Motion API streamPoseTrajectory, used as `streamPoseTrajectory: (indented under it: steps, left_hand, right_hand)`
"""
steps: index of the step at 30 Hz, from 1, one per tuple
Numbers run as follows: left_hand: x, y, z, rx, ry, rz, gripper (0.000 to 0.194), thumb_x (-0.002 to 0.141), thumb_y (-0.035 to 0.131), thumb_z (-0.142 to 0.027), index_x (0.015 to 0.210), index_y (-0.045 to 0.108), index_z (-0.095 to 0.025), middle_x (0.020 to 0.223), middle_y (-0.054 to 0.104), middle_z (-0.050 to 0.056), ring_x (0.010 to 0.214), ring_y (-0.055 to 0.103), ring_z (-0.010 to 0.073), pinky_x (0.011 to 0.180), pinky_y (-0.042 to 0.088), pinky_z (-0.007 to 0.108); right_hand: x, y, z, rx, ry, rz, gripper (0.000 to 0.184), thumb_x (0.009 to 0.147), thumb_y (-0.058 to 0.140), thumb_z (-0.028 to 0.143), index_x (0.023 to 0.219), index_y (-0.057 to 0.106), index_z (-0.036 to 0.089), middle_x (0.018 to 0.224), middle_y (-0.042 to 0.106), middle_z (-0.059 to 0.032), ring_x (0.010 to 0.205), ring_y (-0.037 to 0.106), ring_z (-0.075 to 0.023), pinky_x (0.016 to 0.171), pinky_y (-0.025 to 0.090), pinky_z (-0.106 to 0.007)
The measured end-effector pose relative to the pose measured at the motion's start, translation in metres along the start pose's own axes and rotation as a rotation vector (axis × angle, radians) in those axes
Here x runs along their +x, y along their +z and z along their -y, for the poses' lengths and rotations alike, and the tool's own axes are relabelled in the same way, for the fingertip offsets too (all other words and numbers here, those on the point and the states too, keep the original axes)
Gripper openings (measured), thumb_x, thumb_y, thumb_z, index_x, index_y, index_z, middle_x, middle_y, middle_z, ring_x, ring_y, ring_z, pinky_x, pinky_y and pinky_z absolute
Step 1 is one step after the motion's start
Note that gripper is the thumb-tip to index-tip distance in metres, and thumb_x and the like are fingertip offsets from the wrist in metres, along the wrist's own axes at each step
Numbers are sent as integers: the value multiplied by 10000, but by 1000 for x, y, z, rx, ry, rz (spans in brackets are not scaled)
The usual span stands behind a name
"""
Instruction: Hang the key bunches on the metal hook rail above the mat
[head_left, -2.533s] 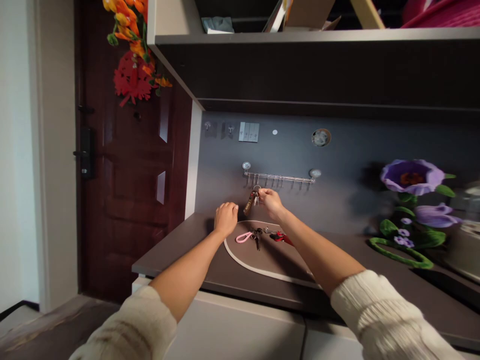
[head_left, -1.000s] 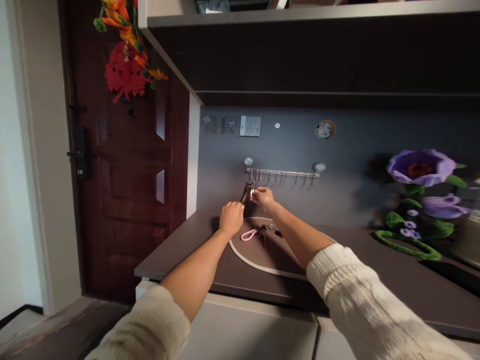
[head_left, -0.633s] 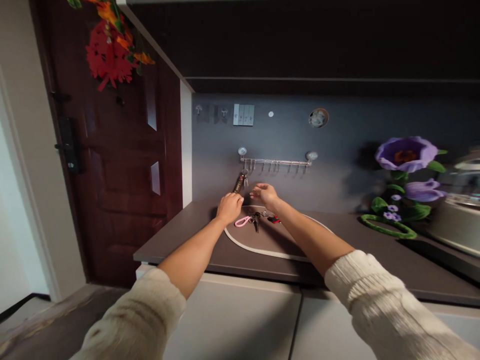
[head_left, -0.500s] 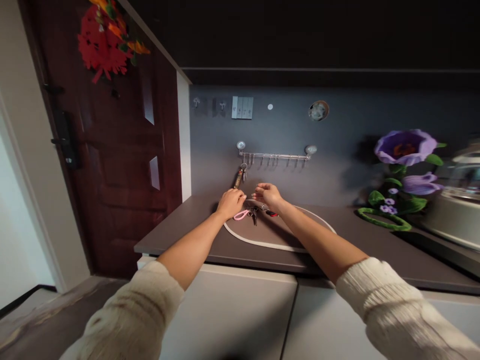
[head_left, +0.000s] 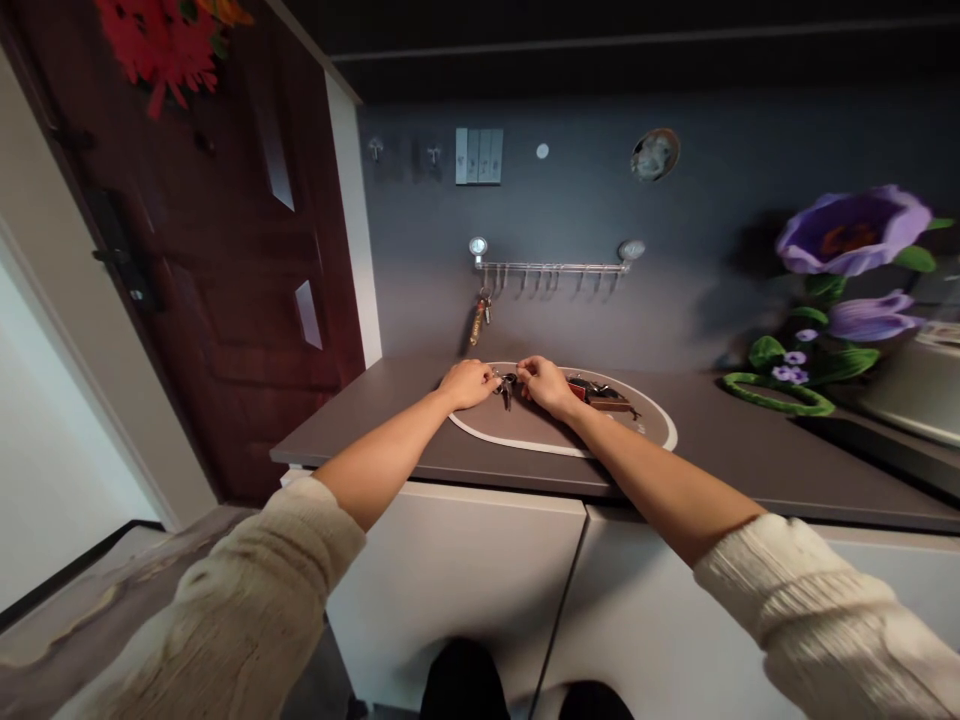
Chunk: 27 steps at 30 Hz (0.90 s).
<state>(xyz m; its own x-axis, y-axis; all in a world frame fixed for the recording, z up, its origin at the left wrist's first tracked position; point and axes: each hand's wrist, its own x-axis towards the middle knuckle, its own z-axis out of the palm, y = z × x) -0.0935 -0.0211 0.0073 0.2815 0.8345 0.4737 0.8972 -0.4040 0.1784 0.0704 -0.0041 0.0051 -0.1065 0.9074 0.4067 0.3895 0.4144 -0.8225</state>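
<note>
A bunch of dark keys (head_left: 508,392) hangs between my two hands, just over an oval mat (head_left: 517,442) with a pale rim. The fingers of my left hand (head_left: 469,383) are closed at the key ring, to the left of the keys. On the other side, my right hand (head_left: 545,386) is curled in a pinch close to the keys; whatever lies between its fingertips is too small to make out. Right of that hand, more key bunches and dark fobs (head_left: 604,396) lie on the mat, partly hidden by the wrist.
A clear rail with several small hooks (head_left: 555,268) is fixed to the wall, and keys with a brown fob (head_left: 478,322) hang from its left end. Purple fabric flowers (head_left: 855,235) stand right on the dark counter (head_left: 352,410). A dark red door (head_left: 247,300) is at left.
My view has tilted down. The right hand has lowered to the mat, and its fingers have closed beside the keys. The pink loop by the left hand is out of sight now.
</note>
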Motion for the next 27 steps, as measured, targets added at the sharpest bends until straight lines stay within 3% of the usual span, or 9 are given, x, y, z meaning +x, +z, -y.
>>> streamPoseTrajectory:
  steps: [7, 15, 27]
  left_hand:
    - [4, 3, 4, -62, 1, 37, 265, 776, 481, -360, 772, 670, -174, 792, 660, 55, 698, 563, 155, 651, 407, 244]
    - [7, 5, 8, -74, 27, -11, 231, 780, 484, -296, 844, 659, -159, 859, 629, 67, 815, 553, 170, 742, 418, 262]
    - [5, 0, 5, -199, 35, -82, 151, 792, 480, -225, 891, 577, -165, 872, 614, 35, 811, 532, 143, 761, 415, 262]
  right_hand:
    - [2, 2, 1, -25, -12, 0, 97, 720, 535, 78, 671, 548, 161, 441, 507, 61, 359, 445, -55, 435, 326, -171]
    - [6, 3, 1, 4, -18, 18, 86, 699, 563, 78, 687, 575, 162, 413, 490, 67, 354, 416, -53, 452, 328, -176]
    - [7, 3, 1, -61, -29, 43, 63, 733, 544, 111, 735, 584, 160, 428, 497, 50, 364, 426, -71, 474, 344, -194]
